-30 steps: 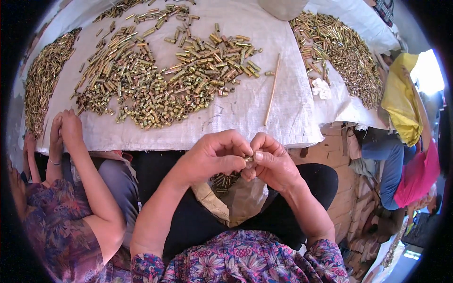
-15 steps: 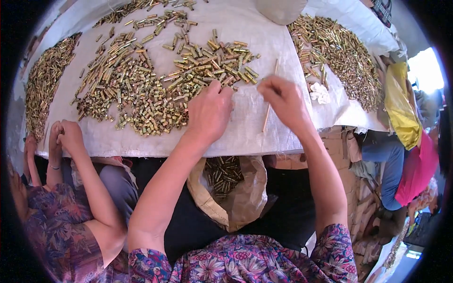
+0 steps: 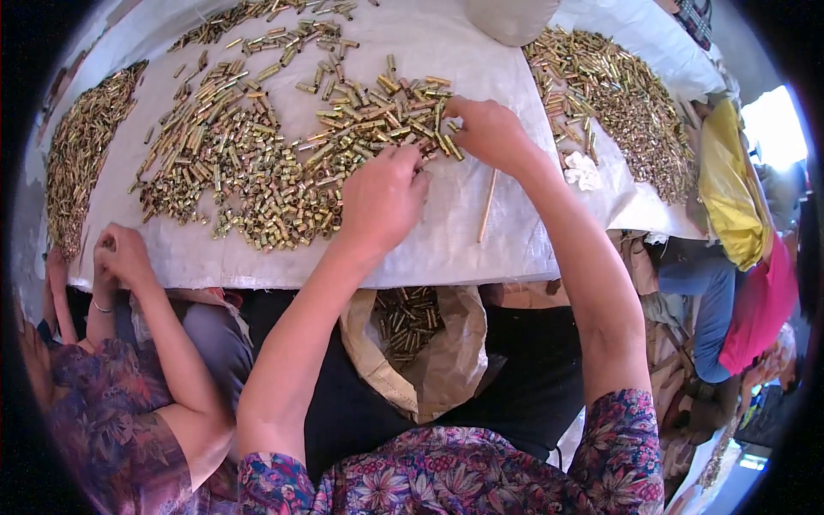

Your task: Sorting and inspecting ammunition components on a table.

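Where the wooden stick (image 3: 487,210) lies on the white woven sheet (image 3: 451,245), we find the right hand (image 3: 487,133) at its far end, fingers bent among the gold-coloured metal tubes (image 3: 378,107) just left of the stick; whether they grip one, we cannot tell. We place the left hand (image 3: 386,196) left of the stick, fingers curled at the near edge of those tubes and the short metal sleeves (image 3: 275,193) heaped with them; its grip is likewise hidden from us. On the near side of the stick, and to its left, we record a paper sack (image 3: 451,369) with more tubes inside. Right of the stick we note a crumpled white wad (image 3: 582,172) and, farther off, a second pile of metal pieces (image 3: 635,99). Well left of the stick, we log a co-worker's hands (image 3: 124,255) close together.
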The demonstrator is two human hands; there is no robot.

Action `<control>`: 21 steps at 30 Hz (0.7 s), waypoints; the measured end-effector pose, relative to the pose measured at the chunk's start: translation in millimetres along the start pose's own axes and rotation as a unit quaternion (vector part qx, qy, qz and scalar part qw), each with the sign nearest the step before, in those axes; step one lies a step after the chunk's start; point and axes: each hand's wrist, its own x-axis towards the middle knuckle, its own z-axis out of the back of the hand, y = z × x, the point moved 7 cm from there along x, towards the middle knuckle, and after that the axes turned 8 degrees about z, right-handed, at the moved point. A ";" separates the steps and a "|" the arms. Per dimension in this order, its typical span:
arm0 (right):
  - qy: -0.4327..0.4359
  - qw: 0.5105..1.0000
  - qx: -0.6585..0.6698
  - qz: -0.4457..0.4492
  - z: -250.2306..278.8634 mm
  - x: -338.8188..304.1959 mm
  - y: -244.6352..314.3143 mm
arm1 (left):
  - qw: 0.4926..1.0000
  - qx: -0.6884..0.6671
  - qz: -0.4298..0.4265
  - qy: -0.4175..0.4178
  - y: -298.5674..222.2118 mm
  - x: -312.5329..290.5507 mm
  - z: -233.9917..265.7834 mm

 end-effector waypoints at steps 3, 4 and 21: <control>-0.041 0.980 0.179 -0.083 27.6 -33.9 7.3 | 0.926 -0.320 0.151 0.129 18.9 -14.9 -1.4; -0.038 0.979 0.180 -0.084 24.2 -46.3 10.8 | 0.925 -0.321 0.154 0.130 22.3 -19.9 1.7; -0.128 0.637 0.719 -0.247 -15.8 -143.4 82.3 | 0.743 -0.606 0.191 0.210 0.9 -65.7 0.7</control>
